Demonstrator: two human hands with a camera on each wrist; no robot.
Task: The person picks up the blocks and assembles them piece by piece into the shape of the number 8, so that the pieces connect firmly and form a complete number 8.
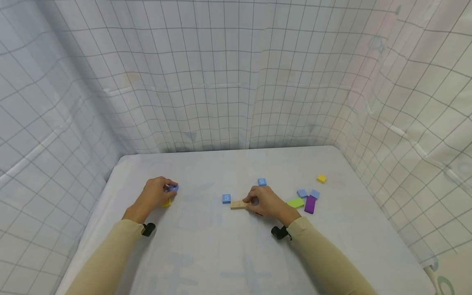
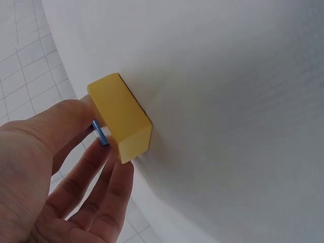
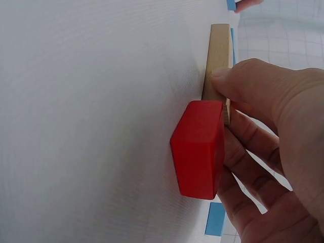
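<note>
My left hand [image 1: 155,193] pinches a small blue tile [image 1: 174,188] between thumb and fingers. Close by the thumb stands a yellow block [image 2: 120,115], partly covered by the hand in the head view. With thumb and fingers, my right hand [image 1: 267,202] grips one end of a thin wooden block [image 1: 237,205] on the table. A red block [image 3: 199,149] stands beside that end, nearly all hidden under the hand in the head view. Just left of the wooden block's far end lies a blue tile [image 1: 226,198] marked 5.
Behind my right hand lies another numbered blue tile [image 1: 262,182]. To the right are a lime green block [image 1: 296,203], a purple block [image 1: 310,204], two blue tiles [image 1: 302,193] and a small yellow block [image 1: 321,178]. Gridded curtains [image 1: 228,82] enclose the white table [image 1: 206,254].
</note>
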